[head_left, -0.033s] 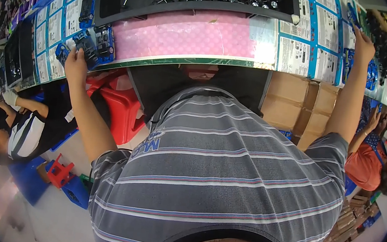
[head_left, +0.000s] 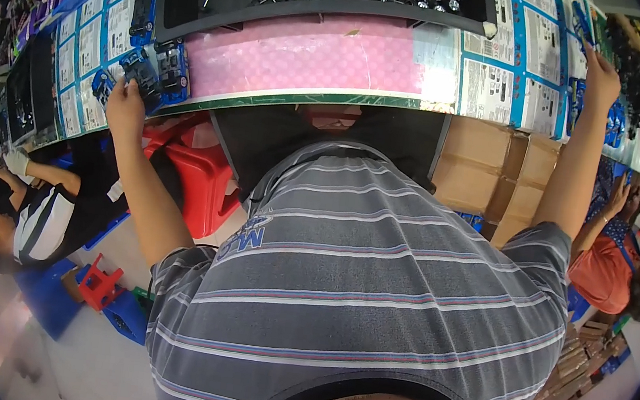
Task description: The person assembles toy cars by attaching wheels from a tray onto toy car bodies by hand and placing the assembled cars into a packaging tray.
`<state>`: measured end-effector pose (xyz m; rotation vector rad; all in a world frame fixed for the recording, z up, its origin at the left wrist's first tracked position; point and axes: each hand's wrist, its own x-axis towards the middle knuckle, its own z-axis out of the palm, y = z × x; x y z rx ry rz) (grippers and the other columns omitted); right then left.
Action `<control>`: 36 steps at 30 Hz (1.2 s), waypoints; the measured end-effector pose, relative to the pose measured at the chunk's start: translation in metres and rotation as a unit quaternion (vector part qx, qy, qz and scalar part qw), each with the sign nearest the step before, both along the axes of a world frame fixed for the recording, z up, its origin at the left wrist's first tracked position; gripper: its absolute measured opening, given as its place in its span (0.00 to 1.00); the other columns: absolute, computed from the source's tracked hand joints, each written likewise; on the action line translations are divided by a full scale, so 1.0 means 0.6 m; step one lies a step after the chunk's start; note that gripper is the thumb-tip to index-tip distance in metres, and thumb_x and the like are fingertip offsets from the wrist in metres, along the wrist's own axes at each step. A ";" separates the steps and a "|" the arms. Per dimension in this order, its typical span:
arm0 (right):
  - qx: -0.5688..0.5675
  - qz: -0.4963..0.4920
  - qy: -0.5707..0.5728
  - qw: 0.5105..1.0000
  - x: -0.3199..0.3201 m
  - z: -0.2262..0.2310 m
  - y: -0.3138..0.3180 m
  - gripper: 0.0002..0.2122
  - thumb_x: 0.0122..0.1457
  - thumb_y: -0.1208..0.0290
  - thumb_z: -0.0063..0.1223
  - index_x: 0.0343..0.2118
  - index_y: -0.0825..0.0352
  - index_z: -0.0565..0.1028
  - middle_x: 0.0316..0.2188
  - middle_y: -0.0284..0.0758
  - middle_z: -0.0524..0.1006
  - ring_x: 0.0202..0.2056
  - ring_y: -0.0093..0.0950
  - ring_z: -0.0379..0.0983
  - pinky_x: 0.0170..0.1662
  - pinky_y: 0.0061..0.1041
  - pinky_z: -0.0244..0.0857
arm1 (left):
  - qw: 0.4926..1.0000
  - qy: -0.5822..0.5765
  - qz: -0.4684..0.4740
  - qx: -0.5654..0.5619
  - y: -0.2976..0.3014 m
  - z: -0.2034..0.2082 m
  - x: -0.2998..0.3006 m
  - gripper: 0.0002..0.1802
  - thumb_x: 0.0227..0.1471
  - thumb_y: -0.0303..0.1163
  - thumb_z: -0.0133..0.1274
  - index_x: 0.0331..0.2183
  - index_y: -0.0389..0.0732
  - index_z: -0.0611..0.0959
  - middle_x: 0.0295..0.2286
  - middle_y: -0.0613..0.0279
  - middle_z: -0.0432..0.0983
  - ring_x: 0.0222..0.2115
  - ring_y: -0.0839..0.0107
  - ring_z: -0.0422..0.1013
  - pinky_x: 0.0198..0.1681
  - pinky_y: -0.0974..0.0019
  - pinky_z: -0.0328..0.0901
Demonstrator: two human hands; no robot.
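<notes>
My left hand (head_left: 126, 100) is closed on a blue toy car (head_left: 141, 70) with a black upper part, over the left of the bench. Beside it lie another blue and black toy car (head_left: 172, 70) and a smaller blue piece (head_left: 102, 87). A further toy car (head_left: 144, 13) rests behind them. On the far right, my right hand (head_left: 603, 81) reaches out with a fingertip at the end of a narrow blue toy car (head_left: 580, 22). Its thumb is hidden, but the fingers look pinched on that end. More blue toy cars (head_left: 615, 124) sit beside the right wrist.
A black tray (head_left: 319, 14) of small wheels on axles stands at the back middle. Before it runs a pink bench surface (head_left: 297, 57). A red stool (head_left: 206, 186) and cardboard boxes (head_left: 469, 158) are below. Co-workers sit at left (head_left: 45, 222) and right (head_left: 607, 271).
</notes>
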<state>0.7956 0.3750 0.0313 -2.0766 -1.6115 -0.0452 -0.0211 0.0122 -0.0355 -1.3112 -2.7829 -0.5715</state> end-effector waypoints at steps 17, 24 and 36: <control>-0.065 0.546 0.252 0.796 -0.515 0.100 -0.399 0.18 0.47 0.70 0.70 0.41 0.68 0.79 0.43 0.39 0.80 0.45 0.37 0.77 0.48 0.30 0.70 | 0.425 -0.861 -0.219 0.174 0.103 0.100 0.515 0.21 0.59 0.42 0.55 0.46 0.36 0.73 0.35 0.58 0.76 0.25 0.76 0.71 0.23 0.73 0.62; -0.075 0.469 0.001 0.880 -0.572 0.095 -0.189 0.10 0.52 0.68 0.65 0.31 0.71 0.81 0.27 0.43 0.80 0.29 0.34 0.77 0.34 0.30 0.69 | 0.522 -0.812 -0.232 0.122 0.083 0.067 0.474 0.19 0.59 0.35 0.53 0.49 0.37 0.71 0.35 0.60 0.76 0.26 0.77 0.70 0.23 0.74 0.60; -0.260 0.349 0.061 0.898 -0.610 0.124 -0.193 0.09 0.54 0.69 0.64 0.29 0.72 0.80 0.18 0.35 0.77 0.21 0.24 0.71 0.28 0.25 0.66 | 0.534 -0.799 -0.204 0.186 0.065 0.061 0.459 0.13 0.56 0.37 0.59 0.37 0.38 0.78 0.25 0.67 0.75 0.21 0.83 0.69 0.20 0.79 0.62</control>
